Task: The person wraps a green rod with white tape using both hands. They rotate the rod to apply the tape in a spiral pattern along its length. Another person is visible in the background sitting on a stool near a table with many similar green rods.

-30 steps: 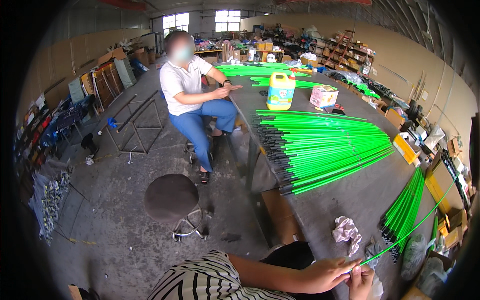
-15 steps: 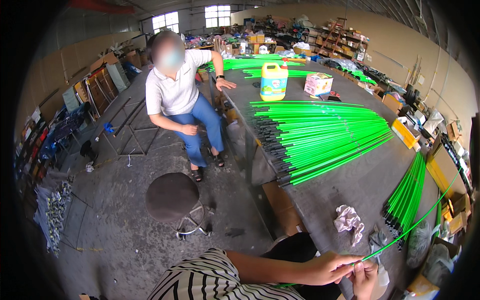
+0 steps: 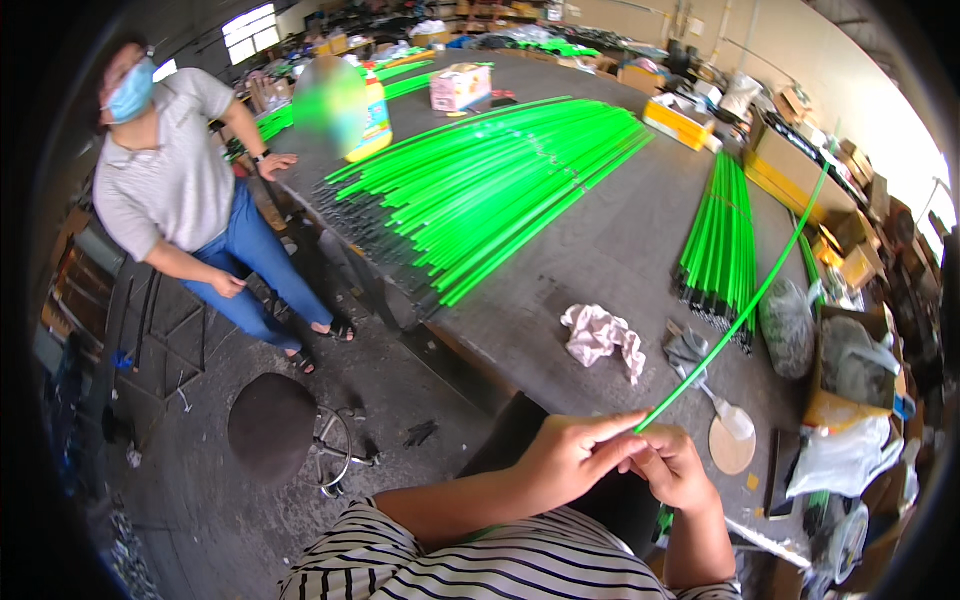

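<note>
A long, thin green rod (image 3: 745, 313) slants from my hands up toward the far right, bending slightly. My left hand (image 3: 565, 462) pinches it near its lower end between thumb and forefinger. Pressed close against those fingers, my right hand (image 3: 678, 470) is closed on the same rod; the exact end is hidden in the grip. Beyond my hands, a wide spread of green rods (image 3: 510, 185) with black ends lies on the dark table (image 3: 590, 250). A smaller bundle of green rods (image 3: 722, 225) lies to its right. A crumpled pale pink cloth (image 3: 600, 338) is just past my left hand.
Leaning a hand on the table, a masked person (image 3: 170, 170) is at the left, near a round stool (image 3: 270, 428). A yellow bottle (image 3: 373, 120) and a small box (image 3: 461, 87) stand farther back. Boxes and plastic bags (image 3: 790, 325) crowd the right edge.
My view has swung right, so the table and the person appear farther left. Both hands still grip the rod, now more central in view, and the rod stands steeper.
</note>
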Available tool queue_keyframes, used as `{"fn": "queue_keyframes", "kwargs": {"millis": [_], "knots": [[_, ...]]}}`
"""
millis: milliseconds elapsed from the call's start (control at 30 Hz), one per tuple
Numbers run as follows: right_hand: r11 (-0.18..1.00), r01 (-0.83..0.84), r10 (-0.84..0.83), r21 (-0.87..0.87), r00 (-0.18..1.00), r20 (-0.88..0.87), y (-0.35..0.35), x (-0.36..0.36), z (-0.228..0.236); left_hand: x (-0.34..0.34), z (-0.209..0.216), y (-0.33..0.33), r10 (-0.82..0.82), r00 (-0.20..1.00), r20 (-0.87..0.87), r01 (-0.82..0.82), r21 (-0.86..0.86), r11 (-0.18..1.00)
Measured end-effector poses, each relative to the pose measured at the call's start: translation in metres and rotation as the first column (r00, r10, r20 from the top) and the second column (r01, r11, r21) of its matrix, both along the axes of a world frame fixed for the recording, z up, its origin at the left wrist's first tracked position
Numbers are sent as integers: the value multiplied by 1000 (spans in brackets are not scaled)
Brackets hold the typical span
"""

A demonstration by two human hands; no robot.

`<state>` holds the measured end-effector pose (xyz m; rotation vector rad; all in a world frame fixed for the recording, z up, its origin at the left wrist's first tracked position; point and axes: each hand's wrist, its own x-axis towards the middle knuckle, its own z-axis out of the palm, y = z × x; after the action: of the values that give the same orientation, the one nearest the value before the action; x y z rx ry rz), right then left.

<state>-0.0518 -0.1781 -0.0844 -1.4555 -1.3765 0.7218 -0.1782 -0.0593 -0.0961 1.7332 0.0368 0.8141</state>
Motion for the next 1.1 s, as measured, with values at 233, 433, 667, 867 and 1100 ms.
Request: {"fn": "queue_keyframes", "kwargs": {"millis": [233,433,667,867,1100], "knots": [[999,-16,16,43,1000,-8,0,-2,1,-2,4,-1,-17,1000,-7,17,16,1000],[995,-25,24,100,1000,7,4,-6,6,-5,8,-2,-14,996,-88,14,-3,1000],[997,1,-4,75,999,41,2,-4,4,1,0,-1,11,1000,-10,-10,84,996],[997,-1,-4,81,998,58,-1,-3,3,3,-3,-2,15,1000,2,-15,96,995],[997,-10,6,75,998,57,2,-3,6,2,-2,0,37,999,0,-37,128,991]]}}
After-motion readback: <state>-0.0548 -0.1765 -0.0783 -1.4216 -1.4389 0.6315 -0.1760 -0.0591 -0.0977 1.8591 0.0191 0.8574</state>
